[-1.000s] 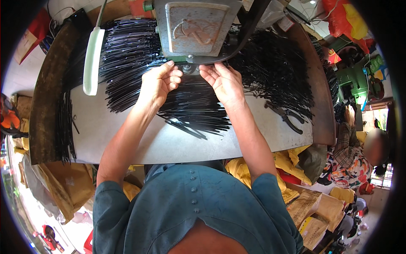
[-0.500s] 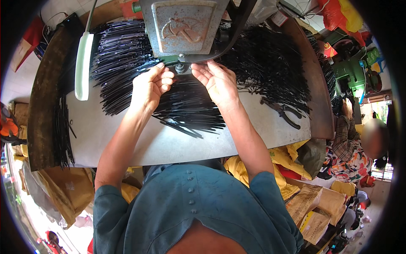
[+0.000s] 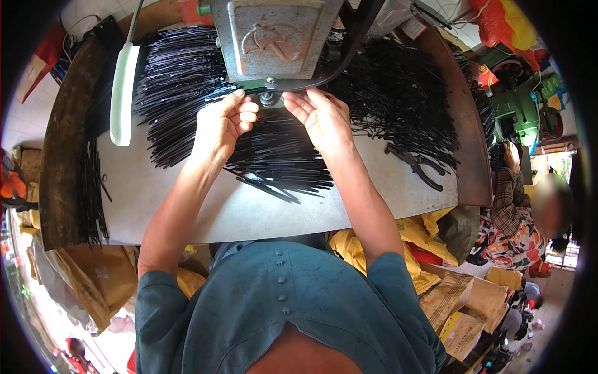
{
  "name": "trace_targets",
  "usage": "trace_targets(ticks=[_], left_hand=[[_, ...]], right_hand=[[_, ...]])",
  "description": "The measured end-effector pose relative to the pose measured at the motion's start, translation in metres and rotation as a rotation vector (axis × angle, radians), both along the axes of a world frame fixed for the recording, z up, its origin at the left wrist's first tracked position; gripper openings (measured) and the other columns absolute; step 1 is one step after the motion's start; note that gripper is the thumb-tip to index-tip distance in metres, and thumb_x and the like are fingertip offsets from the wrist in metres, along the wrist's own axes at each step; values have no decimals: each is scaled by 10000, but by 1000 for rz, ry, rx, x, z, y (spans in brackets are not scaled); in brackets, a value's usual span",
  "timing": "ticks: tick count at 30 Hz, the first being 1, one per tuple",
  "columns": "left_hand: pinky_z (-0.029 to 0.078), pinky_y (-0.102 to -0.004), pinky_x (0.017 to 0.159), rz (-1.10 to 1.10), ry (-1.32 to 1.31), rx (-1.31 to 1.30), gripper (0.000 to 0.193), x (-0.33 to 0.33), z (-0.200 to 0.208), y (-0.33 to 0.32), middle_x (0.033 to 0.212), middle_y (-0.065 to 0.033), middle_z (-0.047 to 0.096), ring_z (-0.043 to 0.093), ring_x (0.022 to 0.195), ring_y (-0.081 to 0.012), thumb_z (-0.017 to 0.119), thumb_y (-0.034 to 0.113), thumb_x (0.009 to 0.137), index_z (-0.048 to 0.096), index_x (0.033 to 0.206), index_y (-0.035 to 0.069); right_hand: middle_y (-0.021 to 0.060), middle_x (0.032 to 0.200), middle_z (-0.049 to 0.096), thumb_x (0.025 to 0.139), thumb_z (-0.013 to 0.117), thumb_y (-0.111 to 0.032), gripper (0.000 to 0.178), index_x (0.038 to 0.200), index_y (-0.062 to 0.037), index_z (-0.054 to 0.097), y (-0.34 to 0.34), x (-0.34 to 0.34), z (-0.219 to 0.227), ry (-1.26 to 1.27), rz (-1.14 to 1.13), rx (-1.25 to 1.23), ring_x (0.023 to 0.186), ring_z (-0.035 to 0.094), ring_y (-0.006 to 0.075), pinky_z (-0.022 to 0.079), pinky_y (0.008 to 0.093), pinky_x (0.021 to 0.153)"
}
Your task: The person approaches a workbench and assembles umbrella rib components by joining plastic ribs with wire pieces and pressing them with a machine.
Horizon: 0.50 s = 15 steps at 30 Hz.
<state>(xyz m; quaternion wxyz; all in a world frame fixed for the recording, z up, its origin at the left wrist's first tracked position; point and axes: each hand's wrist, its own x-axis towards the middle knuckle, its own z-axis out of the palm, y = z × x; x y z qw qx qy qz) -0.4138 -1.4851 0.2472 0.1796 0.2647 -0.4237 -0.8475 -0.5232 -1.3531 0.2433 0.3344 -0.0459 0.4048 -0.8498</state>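
Note:
A machine with a worn grey metal housing (image 3: 274, 40), an umbrella shape raised on its front, stands at the far middle of the metal-topped table (image 3: 187, 218). Just left of its small round metal fitting (image 3: 266, 98), my left hand (image 3: 223, 124) pinches a thin black rod (image 3: 254, 90) between thumb and forefinger, the other fingers curled. My right hand (image 3: 327, 121) is on the fitting's other side, palm turned up, fingers bent together close under the machine's dark curved arm (image 3: 339, 71). What its fingertips hold is hidden there. Beneath both hands lies a pile of black rods (image 3: 280, 156).
More black rods form heaps at left (image 3: 180, 68) and right (image 3: 405, 93). Dark-handled pliers (image 3: 417, 165) lie on the right. A white lamp (image 3: 124, 93) hangs at the left. Yellow sacks (image 3: 430, 237) sit below the table edge. Another person (image 3: 514, 212) works at a green machine (image 3: 514, 115).
Both hands keep nearly the same pose at the fitting. The whole view has shifted very slightly; nothing else visibly differs.

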Motion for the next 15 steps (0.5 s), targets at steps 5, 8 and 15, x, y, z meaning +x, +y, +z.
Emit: trace_targets(ticks=[5,8,15], left_hand=[[435,-220,476,-16,29,71,164,-2,-11,-3,690,-121,593,554,546,-149,517,137,808,537,799,-25],[437,-225,491,-40,-8,68,165,-7,-9,1,694,-116,593,552,556,-148,523,143,803,540,807,-22],[440,-214,517,-37,0,41,156,4,-13,-12,769,-116,604,553,597,-122,511,155,823,535,854,4]], right_hand=[[220,894,550,852,427,-58,173,909,93,488,0,0,-2,-7,-21,28,830,580,292,509,374,743],[220,890,553,848,433,-60,178,906,98,492,6,-3,-4,-1,-26,5,827,580,299,509,377,738],[184,794,560,809,536,-154,304,949,110,478,26,-16,10,300,126,325,650,604,239,520,294,567]])
